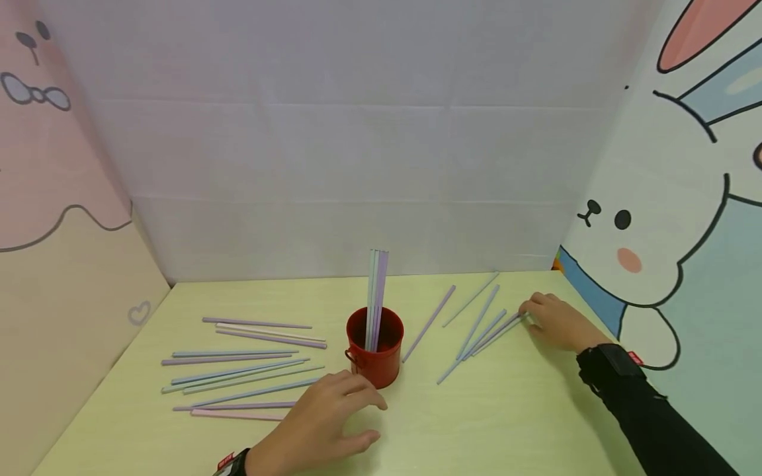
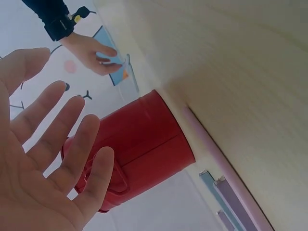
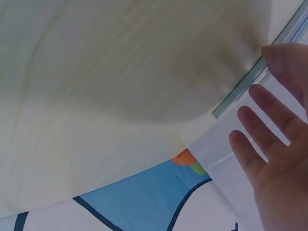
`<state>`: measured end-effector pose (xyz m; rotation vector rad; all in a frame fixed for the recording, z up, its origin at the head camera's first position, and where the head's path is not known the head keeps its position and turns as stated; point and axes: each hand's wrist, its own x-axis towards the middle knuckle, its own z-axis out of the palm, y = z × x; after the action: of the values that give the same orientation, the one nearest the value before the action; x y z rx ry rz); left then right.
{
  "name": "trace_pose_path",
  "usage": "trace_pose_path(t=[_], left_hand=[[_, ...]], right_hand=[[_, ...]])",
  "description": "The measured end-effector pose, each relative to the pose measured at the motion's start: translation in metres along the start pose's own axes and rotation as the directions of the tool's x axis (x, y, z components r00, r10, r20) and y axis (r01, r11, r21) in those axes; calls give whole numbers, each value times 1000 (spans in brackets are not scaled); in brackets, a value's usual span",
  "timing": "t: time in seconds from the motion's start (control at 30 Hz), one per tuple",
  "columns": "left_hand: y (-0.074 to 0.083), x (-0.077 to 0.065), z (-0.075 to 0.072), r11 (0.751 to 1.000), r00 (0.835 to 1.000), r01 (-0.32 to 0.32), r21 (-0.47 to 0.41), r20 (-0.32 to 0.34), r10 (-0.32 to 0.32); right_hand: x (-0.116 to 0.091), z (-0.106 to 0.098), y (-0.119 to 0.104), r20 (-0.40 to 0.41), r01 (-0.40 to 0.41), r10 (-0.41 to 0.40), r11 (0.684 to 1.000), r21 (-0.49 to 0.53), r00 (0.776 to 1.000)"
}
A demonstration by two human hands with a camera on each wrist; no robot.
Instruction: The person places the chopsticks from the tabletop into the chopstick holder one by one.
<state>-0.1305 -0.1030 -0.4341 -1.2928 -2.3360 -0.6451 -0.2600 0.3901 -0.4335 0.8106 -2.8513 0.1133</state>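
A small red bucket (image 1: pixel 383 371) stands upright on the table, with several pastel sticks (image 1: pixel 376 297) upright in it. Just in front of it hovers my left hand (image 1: pixel 327 420), fingers spread and holding nothing; in the left wrist view the bucket (image 2: pixel 144 144) shows beyond its fingers. At the right, my right hand (image 1: pixel 559 322) pinches the near end of a thin pale green stick (image 3: pixel 238 94) between thumb and index finger. That stick lies by a loose cluster of blue and purple sticks (image 1: pixel 479 337). The index fingertip is mostly hidden in the right wrist view.
Many pastel sticks (image 1: pixel 238 378) lie roughly side by side on the table's left. A purple stick (image 1: pixel 428 324) and a pale stick (image 1: pixel 470 299) lie right of the bucket. White cloth (image 1: pixel 357 152) hangs behind the table; printed panels (image 1: pixel 649 264) flank it.
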Motion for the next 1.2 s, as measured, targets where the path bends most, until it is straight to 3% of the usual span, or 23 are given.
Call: trace_pose_path(t=[0.17, 0.43, 0.73, 0.93, 1.2], left_hand=[[1, 1, 3, 1000, 1000, 7, 12, 18, -8], [-4, -2, 5, 999, 999, 25, 23, 29, -26], [-3, 0, -1, 999, 999, 42, 24, 14, -43], [-4, 4, -10, 996, 996, 90, 7, 10, -90], [-8, 12, -25, 989, 990, 143, -33, -14, -143]], right_hand=[[-2, 3, 6, 2, 10, -10, 1000, -16, 1000], [-3, -1, 7, -31, 134, -132, 989, 70, 991], [-9, 2, 1, -165, 273, -264, 962, 33, 950], [-5, -12, -27, -231, 353, -339, 935, 21, 912], [2, -40, -90, -232, 361, -354, 932, -10, 906]])
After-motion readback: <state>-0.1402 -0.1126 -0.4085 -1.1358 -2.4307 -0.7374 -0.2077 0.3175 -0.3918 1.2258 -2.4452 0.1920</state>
